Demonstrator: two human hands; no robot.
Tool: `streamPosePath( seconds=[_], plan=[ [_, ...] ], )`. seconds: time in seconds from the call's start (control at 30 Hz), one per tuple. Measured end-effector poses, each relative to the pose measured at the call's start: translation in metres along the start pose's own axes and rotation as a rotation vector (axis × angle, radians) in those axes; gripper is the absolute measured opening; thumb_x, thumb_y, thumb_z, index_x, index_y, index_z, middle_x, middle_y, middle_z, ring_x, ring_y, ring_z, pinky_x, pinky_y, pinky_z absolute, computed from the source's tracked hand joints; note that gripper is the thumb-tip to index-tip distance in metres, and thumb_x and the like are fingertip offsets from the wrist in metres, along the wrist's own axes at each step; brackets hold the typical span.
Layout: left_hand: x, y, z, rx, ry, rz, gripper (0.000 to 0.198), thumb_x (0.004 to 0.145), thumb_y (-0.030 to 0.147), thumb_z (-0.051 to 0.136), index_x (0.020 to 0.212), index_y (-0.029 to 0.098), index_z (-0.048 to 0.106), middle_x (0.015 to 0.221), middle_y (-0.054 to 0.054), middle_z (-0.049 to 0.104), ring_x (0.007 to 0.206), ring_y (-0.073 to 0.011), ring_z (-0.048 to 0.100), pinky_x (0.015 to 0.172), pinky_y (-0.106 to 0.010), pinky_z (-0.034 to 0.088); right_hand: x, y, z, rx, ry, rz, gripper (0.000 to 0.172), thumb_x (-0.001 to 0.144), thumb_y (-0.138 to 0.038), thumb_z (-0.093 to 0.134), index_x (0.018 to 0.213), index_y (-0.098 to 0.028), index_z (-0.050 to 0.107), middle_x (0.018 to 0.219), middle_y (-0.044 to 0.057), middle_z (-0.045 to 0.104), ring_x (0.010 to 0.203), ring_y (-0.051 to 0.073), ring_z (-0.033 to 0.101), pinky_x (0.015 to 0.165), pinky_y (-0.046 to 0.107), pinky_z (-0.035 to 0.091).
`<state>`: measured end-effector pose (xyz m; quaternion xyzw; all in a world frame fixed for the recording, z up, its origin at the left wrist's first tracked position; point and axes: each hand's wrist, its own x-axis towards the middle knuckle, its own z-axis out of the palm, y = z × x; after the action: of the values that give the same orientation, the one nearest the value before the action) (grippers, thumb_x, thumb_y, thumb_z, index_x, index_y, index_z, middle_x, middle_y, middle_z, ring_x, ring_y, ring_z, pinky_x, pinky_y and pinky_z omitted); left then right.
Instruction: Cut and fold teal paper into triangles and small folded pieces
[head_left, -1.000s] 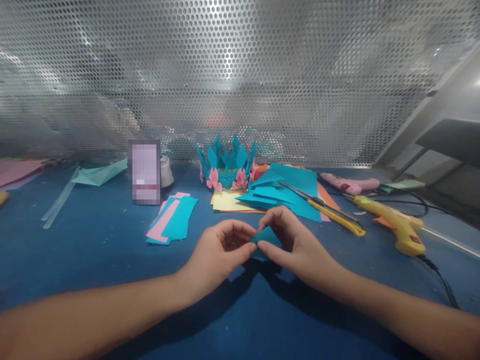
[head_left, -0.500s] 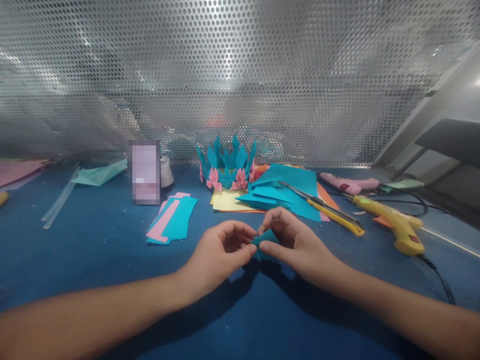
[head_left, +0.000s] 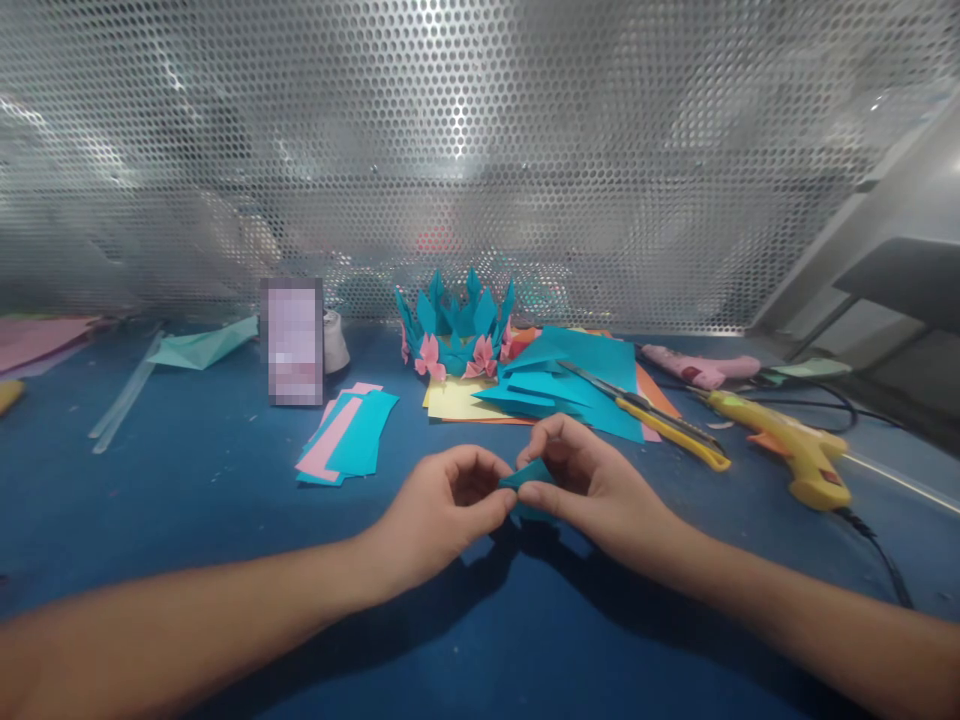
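A small folded piece of blue paper (head_left: 534,474) is pinched between both of my hands, low over the blue tabletop. My left hand (head_left: 450,505) grips its left end with thumb and fingers. On its right side, my right hand (head_left: 589,480) presses with the thumb in front and curled fingers behind. Part of the paper is hidden by the fingers. Beyond my hands stands a blue paper crown (head_left: 455,325) with pink folded paper pieces around its base. Blue and pink paper strips (head_left: 364,435) lie to the left of my left hand.
At the right lie a box cutter (head_left: 675,433), a yellow glue gun (head_left: 795,450) and a pink glue gun (head_left: 701,366). Blue sheets (head_left: 600,370) are piled behind my hands. A phone (head_left: 295,345) stands upright at the left, near clear glue sticks (head_left: 127,390). Behind is a perforated metal panel (head_left: 450,130).
My hands stay almost in place on the blue paper, which has tilted slightly. The whole view has shifted a little.
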<state>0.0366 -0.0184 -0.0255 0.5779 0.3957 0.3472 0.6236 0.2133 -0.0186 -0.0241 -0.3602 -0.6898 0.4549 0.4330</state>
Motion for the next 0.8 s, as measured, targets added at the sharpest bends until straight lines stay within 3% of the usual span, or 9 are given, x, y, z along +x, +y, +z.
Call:
streamPosePath(
  seconds=[0.3, 0.5, 0.67, 0.8],
  plan=[
    [0.0011, 0.0011, -0.0023, -0.022, 0.07, 0.023, 0.023, 0.072, 0.03, 0.066, 0.082, 0.017, 0.05, 0.069, 0.005, 0.049, 0.065, -0.0095, 0.048, 0.064, -0.023, 0.039, -0.0005, 0.0008, -0.0027, 0.003, 0.062, 0.059, 0.025, 0.08, -0.033, 0.063, 0.094, -0.023, 0.045, 0.078, -0.002, 0.049, 0.07, 0.011, 0.053, 0.063, 0.024, 0.048],
    [0.0016, 0.002, -0.0045, 0.065, -0.052, -0.023, 0.028, 0.078, 0.042, 0.059, 0.081, 0.015, 0.059, 0.074, 0.0, 0.058, 0.067, -0.0126, 0.056, 0.064, -0.026, 0.043, -0.003, 0.0036, -0.0001, -0.035, 0.086, -0.044, 0.022, 0.08, -0.022, 0.062, 0.092, -0.025, 0.043, 0.079, -0.002, 0.051, 0.07, 0.011, 0.054, 0.065, 0.025, 0.05],
    [0.0026, 0.003, -0.0037, 0.069, -0.074, -0.058, 0.041, 0.077, 0.053, 0.057, 0.079, 0.013, 0.066, 0.075, -0.005, 0.065, 0.069, -0.0166, 0.061, 0.064, -0.028, 0.047, -0.0048, -0.0025, -0.0012, -0.339, 0.094, -0.251, 0.011, 0.081, -0.014, 0.058, 0.077, -0.022, 0.052, 0.085, 0.002, 0.054, 0.083, 0.016, 0.056, 0.073, 0.029, 0.05],
    [0.0031, 0.0054, -0.0022, -0.032, -0.056, -0.065, 0.042, 0.073, 0.055, 0.062, 0.076, 0.013, 0.066, 0.074, -0.004, 0.065, 0.071, -0.017, 0.062, 0.066, -0.028, 0.049, -0.0045, -0.004, -0.0058, -0.532, 0.078, -0.331, 0.009, 0.081, -0.014, 0.06, 0.08, -0.023, 0.063, 0.095, 0.005, 0.056, 0.09, 0.018, 0.057, 0.079, 0.032, 0.049]
  ],
)
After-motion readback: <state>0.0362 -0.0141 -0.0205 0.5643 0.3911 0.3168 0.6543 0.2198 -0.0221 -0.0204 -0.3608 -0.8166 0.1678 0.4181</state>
